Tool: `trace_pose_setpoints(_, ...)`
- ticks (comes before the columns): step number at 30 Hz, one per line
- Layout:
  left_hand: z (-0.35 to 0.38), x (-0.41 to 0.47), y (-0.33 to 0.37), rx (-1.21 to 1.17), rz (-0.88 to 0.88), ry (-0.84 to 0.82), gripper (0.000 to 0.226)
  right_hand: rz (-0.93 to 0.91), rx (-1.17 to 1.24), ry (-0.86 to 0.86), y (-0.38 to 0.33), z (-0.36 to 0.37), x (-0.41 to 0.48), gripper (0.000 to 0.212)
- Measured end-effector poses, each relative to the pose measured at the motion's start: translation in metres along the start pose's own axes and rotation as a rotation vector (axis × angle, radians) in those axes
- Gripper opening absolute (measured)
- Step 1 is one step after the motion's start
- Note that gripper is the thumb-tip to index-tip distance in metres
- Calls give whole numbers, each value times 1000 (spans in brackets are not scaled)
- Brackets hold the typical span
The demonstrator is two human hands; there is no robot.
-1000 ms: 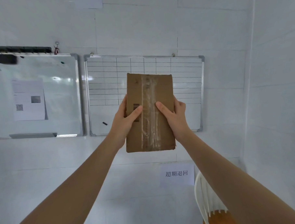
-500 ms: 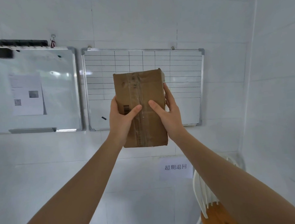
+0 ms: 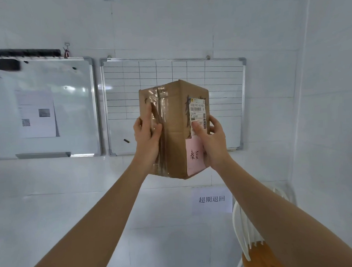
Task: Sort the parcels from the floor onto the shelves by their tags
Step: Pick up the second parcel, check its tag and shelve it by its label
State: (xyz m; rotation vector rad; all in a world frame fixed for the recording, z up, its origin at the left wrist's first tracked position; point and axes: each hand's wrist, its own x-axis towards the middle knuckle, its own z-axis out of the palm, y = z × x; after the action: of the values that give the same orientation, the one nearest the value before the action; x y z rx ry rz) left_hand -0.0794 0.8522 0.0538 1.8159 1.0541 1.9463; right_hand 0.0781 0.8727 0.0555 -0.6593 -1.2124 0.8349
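I hold a brown cardboard parcel upright at arm's length, in front of the wall. One vertical corner points at me, so two sides show. The left side carries clear tape. The right side bears a white shipping label and, below it, a pink handwritten tag. My left hand grips the taped side. My right hand grips the labelled side, thumb on the label's lower part. No shelves or floor are in view.
Two whiteboards hang on the white tiled wall: a plain one at left with a paper sheet, a gridded one behind the parcel. A paper sign is stuck lower down. A white chair with a wooden seat stands at bottom right.
I have turned the parcel about its vertical axis. Its taped face swung to the left and the side with the shipping label and pink tag came into view.
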Motion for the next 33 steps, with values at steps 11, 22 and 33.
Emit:
trace_pose_setpoints(11, -3, 8, -3, -321, -194, -72, 94, -91, -121, -54, -7, -6, 2, 39)
trace_pose_setpoints(22, -47, 6, -2, -551, -189, -180, 64, 29, 281, -479, -2, 35, 0, 65)
trace_pose_setpoints(33, -83, 2, -10, -493, -125, -155, 56, 12, 371, -503, 12, 67, -9, 67)
